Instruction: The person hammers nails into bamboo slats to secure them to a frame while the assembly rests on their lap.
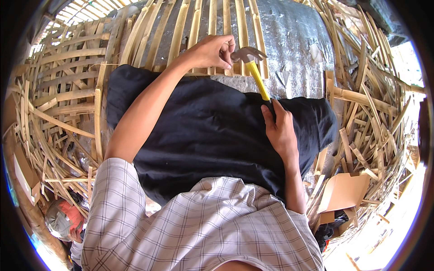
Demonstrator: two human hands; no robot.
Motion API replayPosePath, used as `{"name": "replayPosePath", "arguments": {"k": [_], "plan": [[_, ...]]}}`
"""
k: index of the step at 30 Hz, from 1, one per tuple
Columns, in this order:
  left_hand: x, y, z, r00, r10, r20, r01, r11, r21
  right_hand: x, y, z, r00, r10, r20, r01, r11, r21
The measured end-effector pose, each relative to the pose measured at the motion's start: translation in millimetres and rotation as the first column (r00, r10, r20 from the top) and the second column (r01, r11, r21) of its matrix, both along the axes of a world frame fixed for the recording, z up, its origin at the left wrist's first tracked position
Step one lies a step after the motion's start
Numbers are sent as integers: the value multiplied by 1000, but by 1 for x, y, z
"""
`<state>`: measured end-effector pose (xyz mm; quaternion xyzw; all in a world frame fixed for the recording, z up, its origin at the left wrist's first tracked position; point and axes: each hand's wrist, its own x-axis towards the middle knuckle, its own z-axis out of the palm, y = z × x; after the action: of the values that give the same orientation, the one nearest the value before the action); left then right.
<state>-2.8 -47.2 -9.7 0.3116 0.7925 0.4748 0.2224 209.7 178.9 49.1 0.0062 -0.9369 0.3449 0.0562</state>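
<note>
At the far left, a piece of brown cardboard (pixel 26 174) leans beside a woven lattice of split bamboo (pixel 74 95), and below it, near the lower left rim, another person (pixel 61 219) in a grey-and-red head covering is partly visible. Next comes the left forearm, bare below a checked shirt (pixel 203 226), reaching up over black cloth (pixel 203 122) spread across the lap. The left hand (pixel 212 52) is held above a row of pale bamboo slats (pixel 212 20), its fingers curled in toward the thumb; whether something small is pinched there cannot be told. Just beside those fingertips is the metal head of a claw hammer (pixel 257 77), its claw pointing right; whether head and fingers touch is unclear. The hammer's yellow handle slants down to a black grip, which the right hand (pixel 282 131) grasps over the black cloth. Behind the slats and to their right shows a shiny grey sheet (pixel 300 40), scuffed and torn in places. Farther right lie heaped bamboo strips (pixel 379 97), with an open cardboard box (pixel 344 192) below them.
</note>
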Motion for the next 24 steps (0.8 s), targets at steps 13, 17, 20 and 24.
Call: {"name": "replayPosePath", "arguments": {"k": [13, 17, 20, 24], "plan": [[-3, 1, -3, 1000, -5, 10, 6, 1000, -23, -3, 0, -10, 997, 33, 64, -34, 999, 27], [-3, -2, -3, 1000, -11, -6, 11, 999, -42, -3, -3, -2, 999, 39, 21, -41, 995, 88], [-3, -1, -7, 1000, -12, 24, 12, 1000, 11, 0, -4, -5, 999, 6, 50, -9, 998, 61], [-4, 0, -2, 1000, -25, -10, 24, 995, -98, -2, 6, -14, 999, 49, -12, -46, 984, 174]]}}
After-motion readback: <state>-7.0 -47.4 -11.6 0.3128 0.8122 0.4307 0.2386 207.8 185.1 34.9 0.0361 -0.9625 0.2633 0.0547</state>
